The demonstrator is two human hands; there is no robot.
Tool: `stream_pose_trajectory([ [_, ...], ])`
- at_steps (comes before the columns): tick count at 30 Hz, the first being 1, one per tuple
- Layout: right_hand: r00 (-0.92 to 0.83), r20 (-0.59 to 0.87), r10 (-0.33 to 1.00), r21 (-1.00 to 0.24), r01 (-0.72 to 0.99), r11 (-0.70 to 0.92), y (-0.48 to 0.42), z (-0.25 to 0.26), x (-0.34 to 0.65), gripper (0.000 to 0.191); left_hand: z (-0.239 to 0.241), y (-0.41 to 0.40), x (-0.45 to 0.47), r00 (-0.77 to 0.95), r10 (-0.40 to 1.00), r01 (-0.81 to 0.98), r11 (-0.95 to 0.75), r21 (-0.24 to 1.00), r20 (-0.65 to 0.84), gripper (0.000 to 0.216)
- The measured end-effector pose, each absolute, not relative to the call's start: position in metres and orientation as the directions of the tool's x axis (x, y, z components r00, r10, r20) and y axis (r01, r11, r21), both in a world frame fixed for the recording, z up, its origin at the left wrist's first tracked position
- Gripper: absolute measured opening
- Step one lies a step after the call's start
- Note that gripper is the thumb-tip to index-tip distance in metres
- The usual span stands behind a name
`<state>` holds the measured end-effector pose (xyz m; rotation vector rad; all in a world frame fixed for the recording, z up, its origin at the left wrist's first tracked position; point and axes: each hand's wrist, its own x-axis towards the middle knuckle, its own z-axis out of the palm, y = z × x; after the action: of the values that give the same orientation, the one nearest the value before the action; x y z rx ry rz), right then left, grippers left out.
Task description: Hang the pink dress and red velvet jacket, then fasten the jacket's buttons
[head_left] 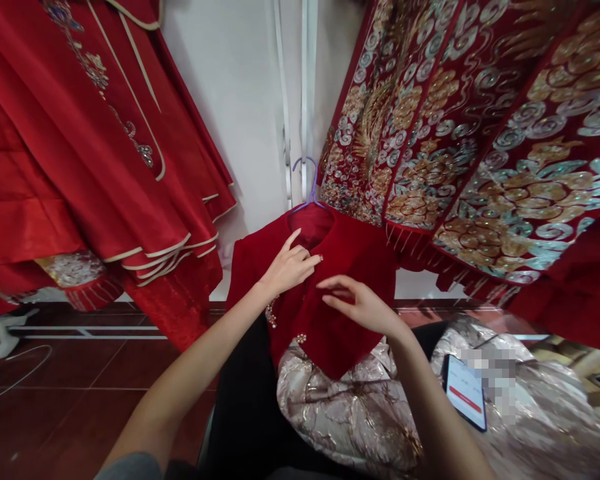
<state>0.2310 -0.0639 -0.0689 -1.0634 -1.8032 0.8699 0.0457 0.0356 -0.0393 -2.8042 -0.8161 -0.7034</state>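
Observation:
A dark red velvet jacket [345, 293] hangs on a purple hanger [307, 177] in front of me, its lower part over my lap. My left hand [290, 267] rests on the jacket's chest just below the collar, fingers bent and pinching the front edge. My right hand [357, 303] lies on the jacket a little lower and to the right, fingers stretched out and pressed against the cloth. Small bead clusters [271, 313] show along the jacket's left edge near my left wrist.
Red embroidered robes [90, 153] hang at the left. A heavily sequined red and gold garment [480, 133] hangs at the upper right. Pale brocade fabric [360, 407] covers my lap, with a phone [465, 390] lying on it. Dark red tiled floor [70, 393] lies at the left.

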Motion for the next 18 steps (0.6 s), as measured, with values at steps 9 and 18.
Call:
stream_pose_trajectory([
  [9,0.134,0.355,0.925,-0.85,0.459,0.259,0.0,-0.059,0.156,0.08,-0.057,0.039,0.031,0.609,0.69,0.737,-0.674,0.04,0.392,0.02],
  [18,0.412,0.44,0.798,-0.558,0.822,-0.117,-0.008,-0.068,0.24,0.072,-0.044,0.064,-0.026,0.354,0.693,0.781,-0.589,0.21,0.628,0.043],
])
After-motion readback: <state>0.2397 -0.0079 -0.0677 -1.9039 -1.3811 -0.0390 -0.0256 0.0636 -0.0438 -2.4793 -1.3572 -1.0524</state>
